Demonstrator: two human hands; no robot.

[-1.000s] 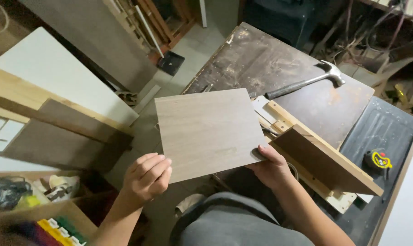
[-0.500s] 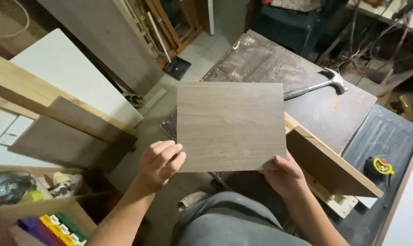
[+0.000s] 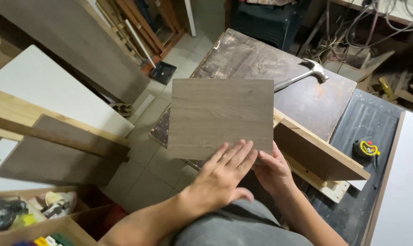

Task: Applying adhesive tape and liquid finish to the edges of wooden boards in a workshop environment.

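The person holds a grey-brown wood-grain panel (image 3: 221, 117) flat in front of the body, over the near edge of a dark, worn table (image 3: 256, 54). The left hand (image 3: 222, 175) lies across the panel's near edge with its fingers (image 3: 236, 155) spread flat on the top face and the thumb out of contact below; it presses rather than clamps. The right hand (image 3: 272, 171) grips the panel's near right corner, fingers on top near the edge, the rest of the hold hidden under the board.

Just right of the panel, a wooden box frame (image 3: 318, 152) of pale-edged boards rests on the table's edge and on a black ribbed mat (image 3: 370, 123). A yellow and black tape measure (image 3: 367, 148) lies on that mat, apart from the frame. A hammer (image 3: 304, 75) lies on the table beyond the panel's far right corner, its head pointing away.

To the left, below, a white board (image 3: 47, 93) and a grey-brown board (image 3: 51, 157) lean among timber strips over a tiled floor (image 3: 152, 168). A box of small coloured items (image 3: 38, 228) sits at the lower left.
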